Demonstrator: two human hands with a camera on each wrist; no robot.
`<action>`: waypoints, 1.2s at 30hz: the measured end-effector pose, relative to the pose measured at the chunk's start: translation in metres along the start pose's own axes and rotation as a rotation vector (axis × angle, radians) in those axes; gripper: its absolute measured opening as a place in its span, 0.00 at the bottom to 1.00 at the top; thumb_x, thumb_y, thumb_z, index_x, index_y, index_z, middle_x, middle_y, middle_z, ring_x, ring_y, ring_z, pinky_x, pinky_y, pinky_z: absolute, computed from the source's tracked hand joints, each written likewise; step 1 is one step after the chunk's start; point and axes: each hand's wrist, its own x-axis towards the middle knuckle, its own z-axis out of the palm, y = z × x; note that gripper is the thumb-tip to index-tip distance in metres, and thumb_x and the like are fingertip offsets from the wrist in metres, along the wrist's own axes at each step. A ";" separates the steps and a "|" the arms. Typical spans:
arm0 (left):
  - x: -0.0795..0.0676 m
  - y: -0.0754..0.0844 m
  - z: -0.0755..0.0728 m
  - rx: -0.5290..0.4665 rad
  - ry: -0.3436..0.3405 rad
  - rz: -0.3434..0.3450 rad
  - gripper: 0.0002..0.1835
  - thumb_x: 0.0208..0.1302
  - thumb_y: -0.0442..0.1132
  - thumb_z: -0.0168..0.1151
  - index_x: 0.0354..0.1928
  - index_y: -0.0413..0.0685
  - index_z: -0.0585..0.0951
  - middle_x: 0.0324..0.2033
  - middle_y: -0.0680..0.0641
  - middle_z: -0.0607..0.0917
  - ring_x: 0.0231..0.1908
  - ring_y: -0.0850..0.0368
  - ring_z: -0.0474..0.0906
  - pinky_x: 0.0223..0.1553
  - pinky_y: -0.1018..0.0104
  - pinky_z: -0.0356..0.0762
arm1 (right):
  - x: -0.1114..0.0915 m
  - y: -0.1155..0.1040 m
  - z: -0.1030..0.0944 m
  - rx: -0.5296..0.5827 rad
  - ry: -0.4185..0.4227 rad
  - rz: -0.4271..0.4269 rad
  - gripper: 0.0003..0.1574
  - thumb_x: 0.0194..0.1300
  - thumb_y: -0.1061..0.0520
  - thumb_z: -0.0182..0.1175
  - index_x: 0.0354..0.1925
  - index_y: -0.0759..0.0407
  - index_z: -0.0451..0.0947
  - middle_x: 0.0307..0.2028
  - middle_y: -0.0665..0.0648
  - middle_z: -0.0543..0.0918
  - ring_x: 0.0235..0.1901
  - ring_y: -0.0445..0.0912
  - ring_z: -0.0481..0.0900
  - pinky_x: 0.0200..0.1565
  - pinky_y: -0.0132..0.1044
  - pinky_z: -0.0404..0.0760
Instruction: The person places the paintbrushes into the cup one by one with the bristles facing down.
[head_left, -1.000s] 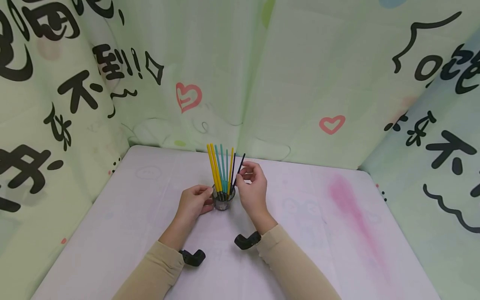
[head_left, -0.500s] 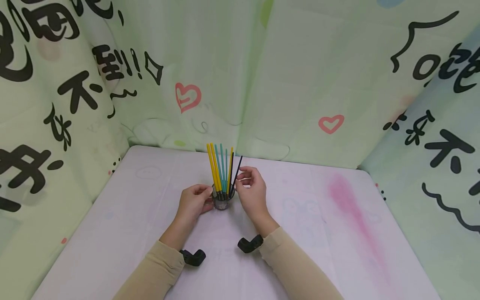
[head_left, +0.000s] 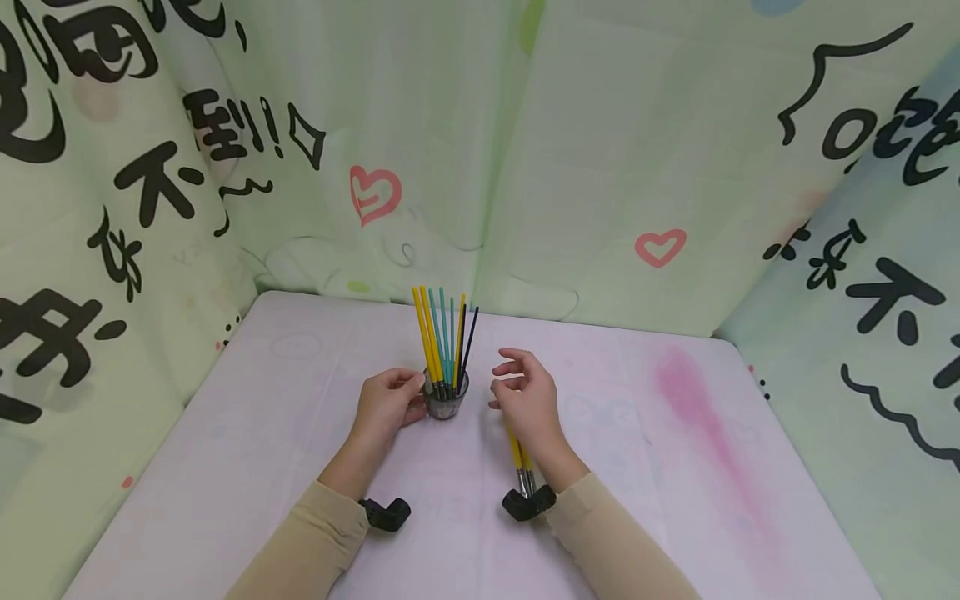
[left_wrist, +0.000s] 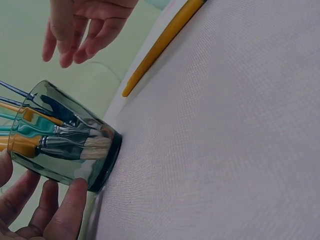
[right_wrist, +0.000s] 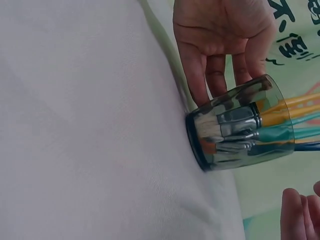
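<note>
A small smoky glass cup (head_left: 446,407) stands upright on the table with several paintbrushes (head_left: 431,342) in it, bristles down, handles yellow, teal and dark. My left hand (head_left: 386,400) grips the cup's left side, thumb by the rim and fingertips against the wall, as the right wrist view also shows. A dark slim paintbrush (head_left: 470,333) leans to the right in the cup. Right of it, apart from the cup, my right hand (head_left: 528,400) hovers with loosely bent fingers and nothing between them. Yellow paintbrushes (head_left: 517,454) lie beneath it, partly hidden by hand and wrist camera.
The table (head_left: 637,517) has a pale cloth with a pink streak (head_left: 697,408). A printed pale green curtain (head_left: 570,167) rises behind it and along both sides. One yellow brush handle (left_wrist: 160,50) lies on the cloth in the left wrist view.
My right hand has let go of the dark paintbrush, which now leans in the cup, and has drawn back rightward and nearer. The yellow brushes under it have come into view. Left hand stays put.
</note>
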 end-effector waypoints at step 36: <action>0.000 0.000 0.001 -0.015 -0.005 -0.002 0.11 0.79 0.42 0.64 0.53 0.42 0.87 0.49 0.40 0.84 0.45 0.48 0.86 0.49 0.53 0.94 | -0.013 0.020 -0.034 -0.680 -0.148 0.188 0.29 0.59 0.65 0.67 0.61 0.60 0.83 0.32 0.53 0.83 0.25 0.46 0.78 0.26 0.32 0.76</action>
